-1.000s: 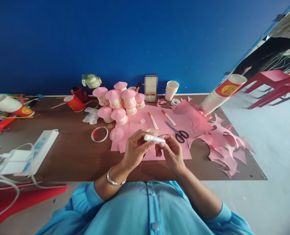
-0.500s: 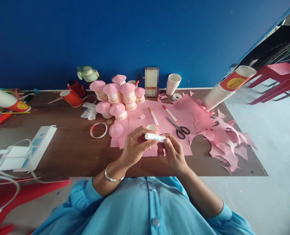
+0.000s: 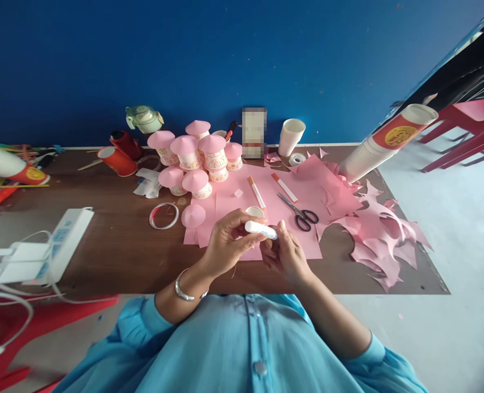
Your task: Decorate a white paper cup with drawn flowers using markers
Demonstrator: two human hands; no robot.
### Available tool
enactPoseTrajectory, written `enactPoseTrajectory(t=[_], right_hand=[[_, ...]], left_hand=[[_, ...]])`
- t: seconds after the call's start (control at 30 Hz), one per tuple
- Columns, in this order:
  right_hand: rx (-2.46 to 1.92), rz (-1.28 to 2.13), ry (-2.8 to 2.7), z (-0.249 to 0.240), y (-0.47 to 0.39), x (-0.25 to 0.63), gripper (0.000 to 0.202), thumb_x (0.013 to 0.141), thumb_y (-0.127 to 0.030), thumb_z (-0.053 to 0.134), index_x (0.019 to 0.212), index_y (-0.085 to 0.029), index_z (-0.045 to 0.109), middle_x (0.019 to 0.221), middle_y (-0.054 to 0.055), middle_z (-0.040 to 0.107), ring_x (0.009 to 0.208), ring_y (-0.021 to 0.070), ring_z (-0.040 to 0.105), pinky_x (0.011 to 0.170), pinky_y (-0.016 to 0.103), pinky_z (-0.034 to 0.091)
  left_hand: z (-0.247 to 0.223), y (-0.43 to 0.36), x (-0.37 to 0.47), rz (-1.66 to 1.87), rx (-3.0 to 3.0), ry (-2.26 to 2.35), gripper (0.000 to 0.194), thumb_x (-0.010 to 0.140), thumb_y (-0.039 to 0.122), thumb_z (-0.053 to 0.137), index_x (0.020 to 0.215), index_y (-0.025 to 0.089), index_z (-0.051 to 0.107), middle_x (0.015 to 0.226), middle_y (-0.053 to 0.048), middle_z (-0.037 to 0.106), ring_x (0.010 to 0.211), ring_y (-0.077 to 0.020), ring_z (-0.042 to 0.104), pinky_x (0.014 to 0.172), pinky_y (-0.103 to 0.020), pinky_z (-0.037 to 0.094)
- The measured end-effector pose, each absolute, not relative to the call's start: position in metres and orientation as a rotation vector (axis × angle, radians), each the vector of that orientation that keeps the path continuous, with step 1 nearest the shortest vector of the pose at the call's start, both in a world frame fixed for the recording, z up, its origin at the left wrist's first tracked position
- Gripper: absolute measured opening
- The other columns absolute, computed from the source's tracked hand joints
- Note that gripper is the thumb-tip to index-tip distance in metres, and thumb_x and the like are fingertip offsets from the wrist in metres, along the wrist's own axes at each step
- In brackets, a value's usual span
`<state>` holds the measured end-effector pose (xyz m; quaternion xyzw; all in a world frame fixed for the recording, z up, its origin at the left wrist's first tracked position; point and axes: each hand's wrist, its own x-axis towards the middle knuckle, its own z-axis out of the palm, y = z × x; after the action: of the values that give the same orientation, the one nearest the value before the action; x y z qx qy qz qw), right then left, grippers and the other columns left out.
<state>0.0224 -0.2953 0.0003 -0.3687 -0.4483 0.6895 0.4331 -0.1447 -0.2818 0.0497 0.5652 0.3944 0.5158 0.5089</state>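
Over the front of the table I hold a white glue stick (image 3: 261, 229) with bluish print. My left hand (image 3: 227, 240) pinches its left end between thumb and fingers. At its right end, the fingers of my right hand (image 3: 288, 254) are curled round it, thumb on top. Just behind my hands a small white cup (image 3: 255, 212) stands on the pink paper sheets (image 3: 242, 183), partly hidden. A pink paper cone (image 3: 193, 216) lies to the left. Further back several small paper cups wear pink cone roofs (image 3: 184, 145). Scissors (image 3: 303, 215) and two orange-and-white sticks (image 3: 256, 194) lie on the paper.
Pink paper scraps (image 3: 383, 240) cover the table's right end, beside a leaning stack of paper cups (image 3: 389, 143). To the left are a roll of tape (image 3: 163, 216), a red cup (image 3: 117, 161) and a power strip (image 3: 67, 234). A phone (image 3: 254, 134) leans on the blue wall.
My right thumb has lifted a little at the right end of the glue stick, which tilts slightly more. My left hand keeps its pinch. The view has shifted slightly.
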Motion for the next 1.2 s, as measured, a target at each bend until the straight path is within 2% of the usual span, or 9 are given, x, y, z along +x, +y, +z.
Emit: enactPoseTrajectory(t=[0.17,0.43,0.6,0.77,0.87,0.93,1.03,1.13,1.2], right_hand=[[-0.905,1.46,-1.263,0.001,-0.297,0.024,0.054,0.1,-0.072,0.048,0.088,-0.022,0.062,0.07,-0.001,0.057,0.062,0.0142,0.057,0.06,0.028,0.05],[-0.818,1.729,-1.071,-0.007,-0.3,0.021,0.057,0.105,-0.066,0.041,0.072,-0.021,0.053,0.059,-0.006,0.039,0.047,0.009,0.043,0.049,0.025,0.043],[-0.747,1.72,-0.89,0.002,-0.298,0.016,0.039,0.088,-0.058,0.076,0.104,-0.024,0.067,0.068,-0.006,0.052,0.053,0.0096,0.049,0.055,0.026,0.049],[-0.769,1.489,-0.768,0.018,-0.289,0.027,0.033,0.087,-0.053,0.077,0.097,-0.024,0.065,0.064,-0.006,0.057,0.053,0.0111,0.051,0.055,0.026,0.052],[-0.783,1.388,-0.745,0.022,-0.282,0.042,0.029,0.092,-0.052,0.07,0.092,-0.024,0.065,0.08,0.0,0.071,0.061,0.0126,0.061,0.054,0.025,0.053],[-0.776,1.372,-0.677,0.021,-0.278,0.05,0.028,0.09,-0.051,0.072,0.095,-0.024,0.066,0.09,0.001,0.076,0.062,0.0117,0.064,0.054,0.023,0.055],[-0.793,1.343,-0.622,0.017,-0.273,0.056,0.026,0.085,-0.044,0.08,0.097,-0.024,0.069,0.093,0.001,0.078,0.064,0.01,0.066,0.057,0.021,0.057],[-0.844,1.309,-0.679,0.014,-0.27,0.054,0.031,0.08,-0.039,0.086,0.101,-0.023,0.071,0.092,0.001,0.078,0.064,0.0096,0.066,0.059,0.022,0.058],[-0.899,1.23,-0.767,0.014,-0.271,0.051,0.029,0.082,-0.04,0.085,0.101,-0.023,0.072,0.091,0.001,0.077,0.065,0.0111,0.066,0.06,0.024,0.058]], left_hand=[[0.048,-0.282,-0.144,1.28,1.345,0.985,0.02,0.083,0.035,0.083,0.094,0.019,0.078,0.081,0.0,0.063,0.064,-0.0077,0.058,0.053,-0.019,0.048],[0.048,-0.282,-0.144,1.256,1.394,0.966,0.02,0.084,0.036,0.082,0.095,0.02,0.078,0.083,-0.001,0.066,0.065,-0.0091,0.06,0.056,-0.021,0.051],[0.043,-0.281,-0.146,1.265,1.422,0.949,0.017,0.086,0.031,0.08,0.099,0.021,0.078,0.085,0.0,0.063,0.067,-0.0086,0.06,0.054,-0.019,0.051],[0.03,-0.28,-0.161,1.246,1.499,0.886,0.063,0.084,0.026,0.083,0.143,0.031,0.061,0.106,-0.002,0.065,0.072,-0.0064,0.061,0.066,-0.019,0.056],[0.015,-0.275,-0.176,1.341,1.505,1.065,0.067,0.083,0.03,0.084,0.144,0.03,0.057,0.109,-0.004,0.065,0.078,-0.0079,0.063,0.067,-0.019,0.055],[0.004,-0.27,-0.184,1.294,1.569,1.191,0.072,0.08,0.038,0.086,0.144,0.028,0.055,0.121,-0.009,0.065,0.093,-0.0143,0.067,0.074,-0.025,0.059],[-0.013,-0.26,-0.187,1.018,1.734,1.284,0.089,0.076,0.046,0.087,0.152,0.028,0.044,0.146,-0.016,0.059,0.131,-0.0292,0.061,0.104,-0.046,0.056],[-0.026,-0.249,-0.179,0.837,1.839,1.299,0.099,0.071,0.047,0.09,0.154,0.023,0.04,0.153,-0.02,0.055,0.138,-0.0362,0.058,0.113,-0.056,0.05],[-0.031,-0.243,-0.172,0.844,1.905,1.283,0.085,0.077,0.044,0.085,0.149,0.02,0.045,0.15,-0.02,0.059,0.139,-0.0352,0.058,0.115,-0.055,0.049]])
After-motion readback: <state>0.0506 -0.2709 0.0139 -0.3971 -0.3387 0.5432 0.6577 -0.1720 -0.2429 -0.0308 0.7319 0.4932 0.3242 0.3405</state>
